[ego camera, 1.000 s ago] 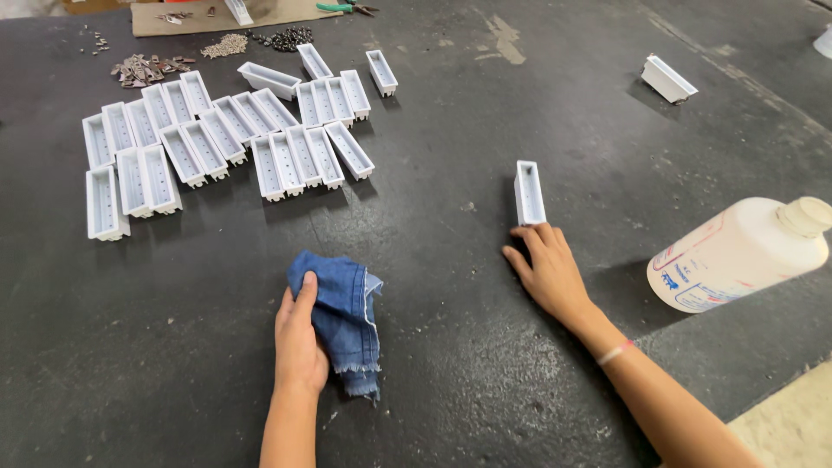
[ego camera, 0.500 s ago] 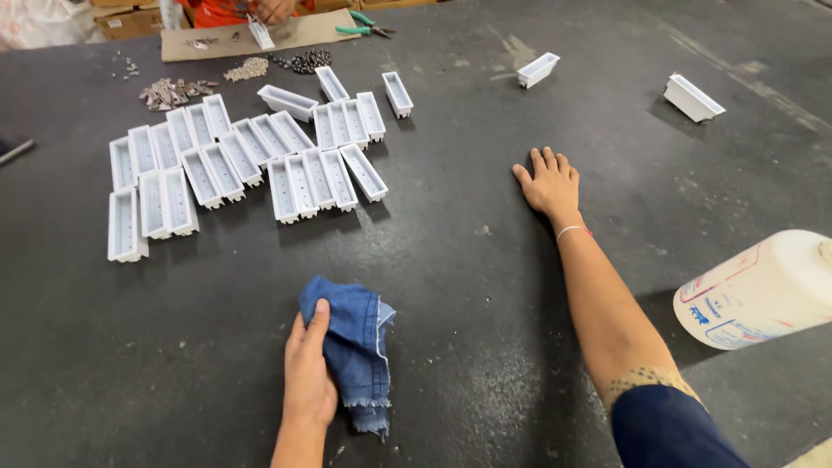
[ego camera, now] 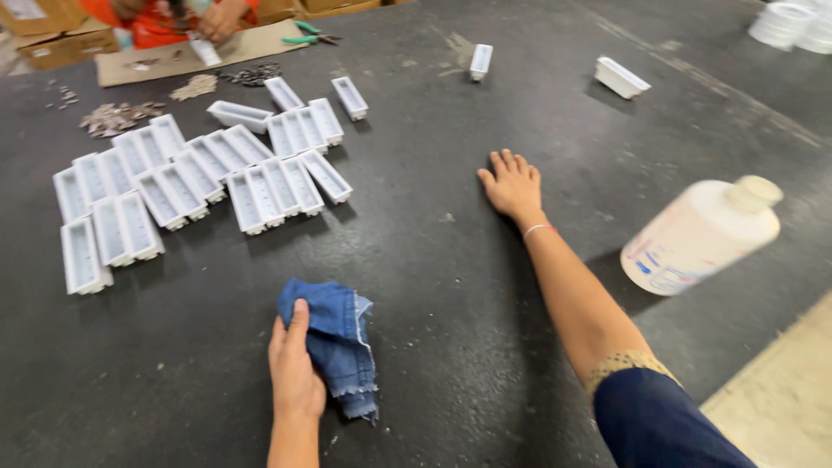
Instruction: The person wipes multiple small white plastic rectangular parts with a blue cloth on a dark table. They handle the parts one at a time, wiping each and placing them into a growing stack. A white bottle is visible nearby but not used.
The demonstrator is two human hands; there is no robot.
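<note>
Two hands: left hand (ego camera: 295,373) grip pinching denim rag (ego camera: 334,342); right hand (ego camera: 513,185) spread flat, bare tabletop (ego camera: 433,286) around.

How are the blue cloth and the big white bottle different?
The blue denim cloth is soft, crumpled and frayed, while the white plastic bottle looks hard and smooth. The cloth lies bunched flat on the dark table; the bottle stands taller, topped with a cream cap. The left hand grips the cloth, but the right hand rests flat, apart from the bottle. Both sit on the same table.
</note>
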